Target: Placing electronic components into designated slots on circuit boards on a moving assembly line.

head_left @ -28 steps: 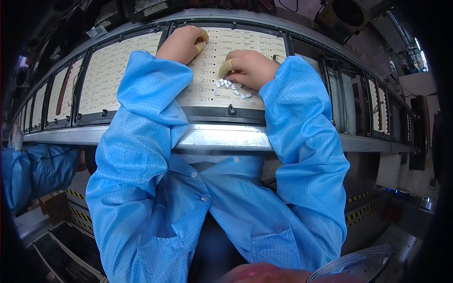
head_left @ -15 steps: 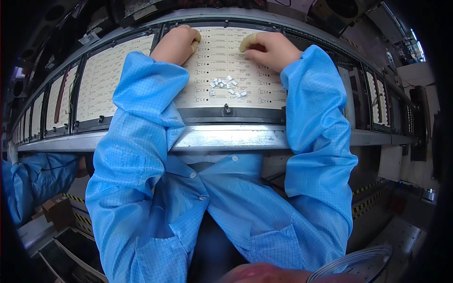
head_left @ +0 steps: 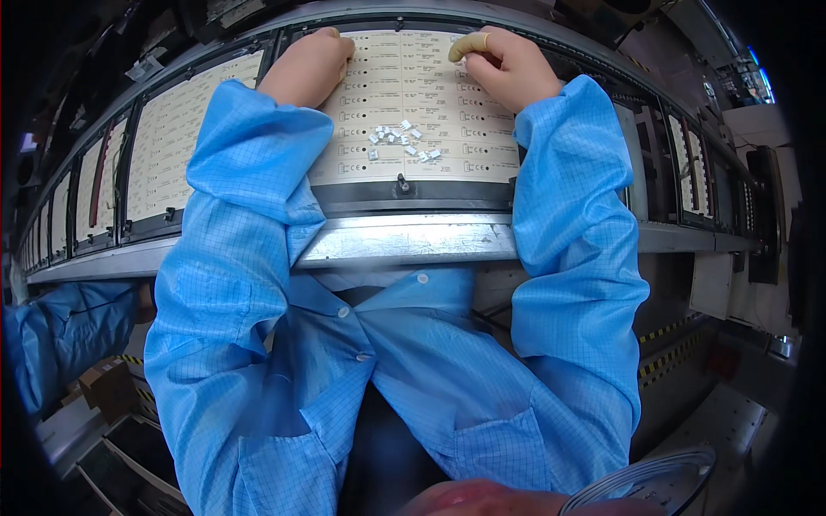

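Right hand's [head_left: 514, 70] fingers were curled with a slight gap, left hand's [head_left: 307, 69] hidden, hold indeterminable for both; small white connectors [head_left: 406, 125] lay bodyward of and between them on the cream printed panel [head_left: 379, 90]; step judged fingertip work there, next move requiring a precise pinch.

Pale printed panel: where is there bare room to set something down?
Free: the panel's middle, between the left hand and right hand, beyond the white pieces; also a patch right of them, nearer than the right hand. Crowded: its near middle, where the pieces lie scattered.
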Tool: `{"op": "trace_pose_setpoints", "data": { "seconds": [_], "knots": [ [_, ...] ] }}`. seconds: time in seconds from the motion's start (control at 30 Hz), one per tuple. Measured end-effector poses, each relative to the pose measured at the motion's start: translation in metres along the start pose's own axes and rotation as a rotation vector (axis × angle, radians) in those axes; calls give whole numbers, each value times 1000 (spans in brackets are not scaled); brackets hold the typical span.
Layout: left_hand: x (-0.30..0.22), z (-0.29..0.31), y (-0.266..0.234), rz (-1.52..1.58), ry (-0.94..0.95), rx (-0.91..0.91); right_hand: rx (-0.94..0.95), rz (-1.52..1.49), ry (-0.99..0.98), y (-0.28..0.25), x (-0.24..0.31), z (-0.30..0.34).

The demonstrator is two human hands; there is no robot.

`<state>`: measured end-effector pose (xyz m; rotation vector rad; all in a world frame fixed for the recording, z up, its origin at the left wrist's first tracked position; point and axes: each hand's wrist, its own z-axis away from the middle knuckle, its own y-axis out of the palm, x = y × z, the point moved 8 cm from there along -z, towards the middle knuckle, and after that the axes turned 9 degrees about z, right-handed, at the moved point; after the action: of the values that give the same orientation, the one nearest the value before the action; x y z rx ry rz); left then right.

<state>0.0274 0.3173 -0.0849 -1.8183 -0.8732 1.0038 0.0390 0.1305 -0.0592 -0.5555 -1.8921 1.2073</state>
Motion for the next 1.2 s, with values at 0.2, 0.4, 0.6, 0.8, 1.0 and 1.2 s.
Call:
{"op": "trace_pose_setpoints", "data": {
  "seconds": [0.2, 0.4, 0.6, 0.8, 1.0, 1.2],
  "knots": [
    [-14, 4, -3, -94, -71, -24, -113, 51, 117, -7, -12, -1],
    [-35, 14, -17, -82, 105, -52, -111, 165, -13, -4, -20, -4],
    [-59, 36, 2, 687, -29, 380, 17, 199, 96, 0, -26, -4],
    [-63, 39, 5, 654, 14, 443, 98, 240, 23, 7, -12, -4],
    [-64, 40, 4, 596, -20, 477, 149, 401, -76, 20, -9, -7],
    [-67, 41, 4, 525, -40, 431, 140, 492, -125, 23, 0, -7]
  ]
}}
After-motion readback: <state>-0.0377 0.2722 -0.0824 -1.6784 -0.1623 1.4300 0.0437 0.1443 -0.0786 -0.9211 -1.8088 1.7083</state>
